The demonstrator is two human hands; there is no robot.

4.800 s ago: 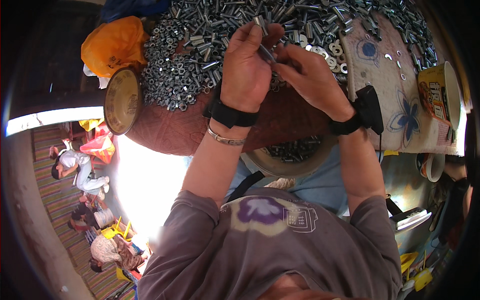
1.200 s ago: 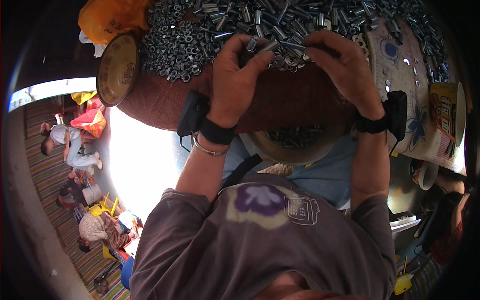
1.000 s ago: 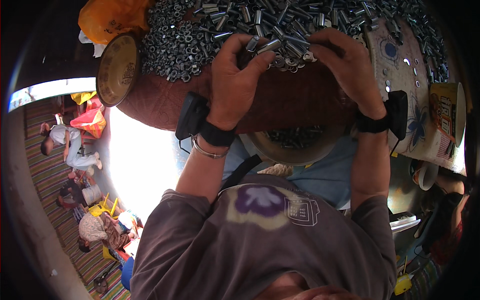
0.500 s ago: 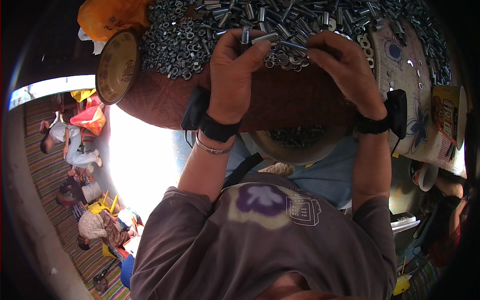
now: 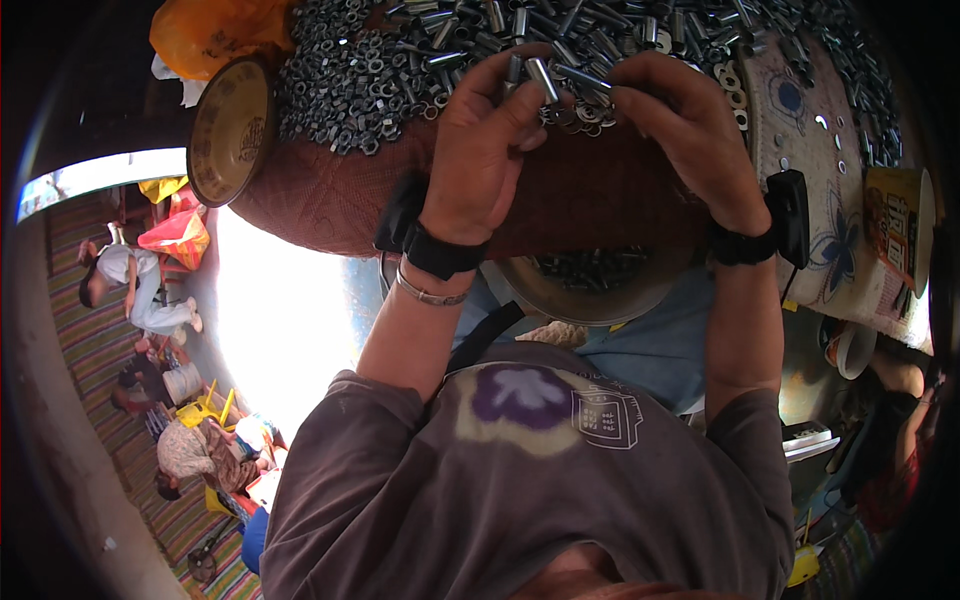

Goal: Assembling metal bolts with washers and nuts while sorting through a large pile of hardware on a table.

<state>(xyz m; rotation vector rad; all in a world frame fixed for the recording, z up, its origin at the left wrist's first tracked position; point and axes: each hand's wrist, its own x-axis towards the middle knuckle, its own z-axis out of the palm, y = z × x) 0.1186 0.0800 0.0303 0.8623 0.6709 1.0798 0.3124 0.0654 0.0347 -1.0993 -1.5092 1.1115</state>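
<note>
Left of the heap of nuts and bolts on the bench, a round brass-coloured tin lid leans under an orange plastic bag. Over the heap's near edge, the left hand pinches a short steel bolt between thumb and fingers; the right hand has fingertips pressed on its far end. Below the heap, a metal bowl holds few finished pieces, so most work seems left. Half a second ago the left hand sat slightly lower, fingers less raised.
</note>
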